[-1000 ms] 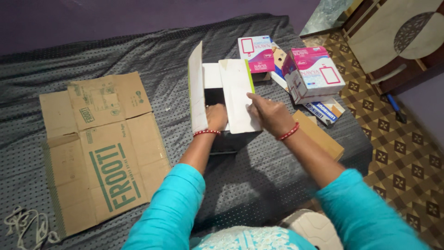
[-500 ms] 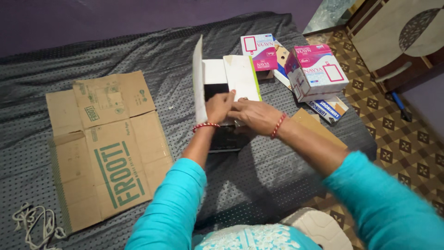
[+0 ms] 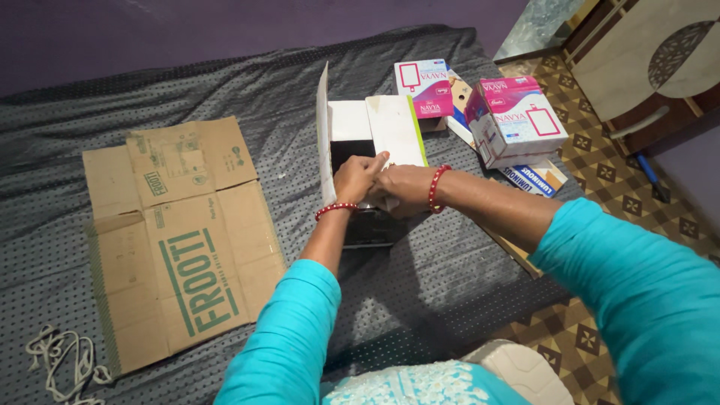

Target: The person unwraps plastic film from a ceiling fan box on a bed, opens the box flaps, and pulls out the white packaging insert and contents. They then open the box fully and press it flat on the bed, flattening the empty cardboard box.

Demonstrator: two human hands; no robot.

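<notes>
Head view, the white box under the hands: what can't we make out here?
- Inside of the white box: a dark opening, with the left hand and right hand in front of it.
- Fingertips of both hands: overlapped, so the grip is unclear.
- Brown cardboard piece: mostly under the right forearm.
- Cord: cut off by the bottom-left frame edge.

- Both arms wore long, bright turquoise sleeves that ended short of the wrists.
- The left hand [image 3: 357, 178] had a thin red beaded bangle [image 3: 335, 209] at its wrist.
- The right hand [image 3: 401, 187] carried a matching red bangle [image 3: 436, 187].
- A turquoise garment with pale white embroidery [image 3: 409, 384] covered the torso.
</notes>
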